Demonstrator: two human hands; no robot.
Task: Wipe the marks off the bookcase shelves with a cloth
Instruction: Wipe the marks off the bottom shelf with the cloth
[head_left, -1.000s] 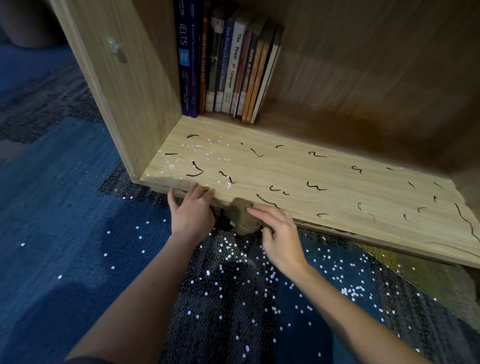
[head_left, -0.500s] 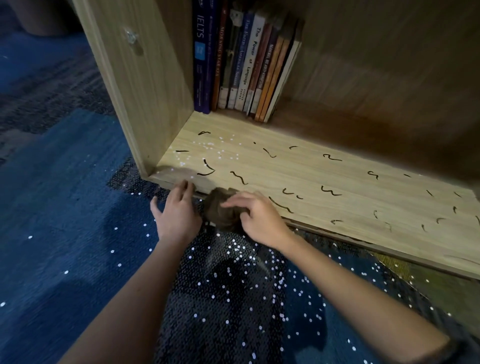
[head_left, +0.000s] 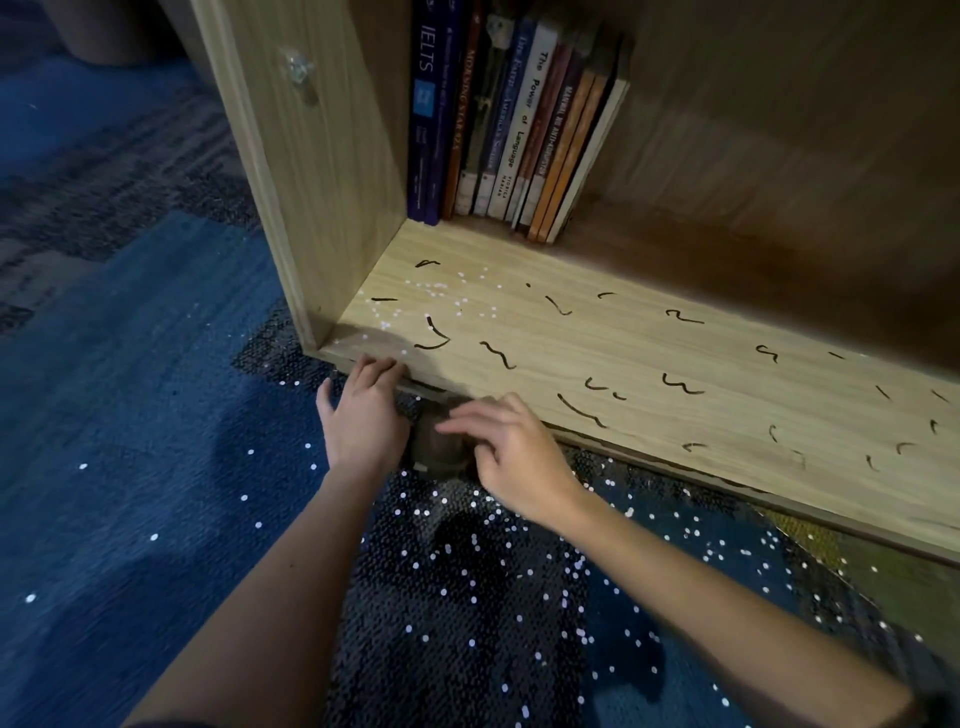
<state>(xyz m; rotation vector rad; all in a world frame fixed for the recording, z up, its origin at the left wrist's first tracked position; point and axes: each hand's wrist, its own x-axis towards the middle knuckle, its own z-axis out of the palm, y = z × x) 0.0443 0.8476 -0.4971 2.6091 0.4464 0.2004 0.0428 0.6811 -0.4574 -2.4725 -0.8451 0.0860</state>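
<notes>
The brown cloth (head_left: 435, 447) is lying bunched on the carpet (head_left: 130, 415) just in front of the bottom shelf (head_left: 649, 353) of the bookcase, wedged between both hands. The right hand (head_left: 511, 457) is curling over the cloth's right side, fingers bent and touching its top, though whether they are pinching it cannot be told. The left hand (head_left: 363, 415) is resting flat beside the cloth, fingers loosely together, tips touching the shelf's front edge. Black marks (head_left: 498, 354) and white specks (head_left: 441, 291) are dotting the shelf, with books (head_left: 514, 119) standing at the back left.
</notes>
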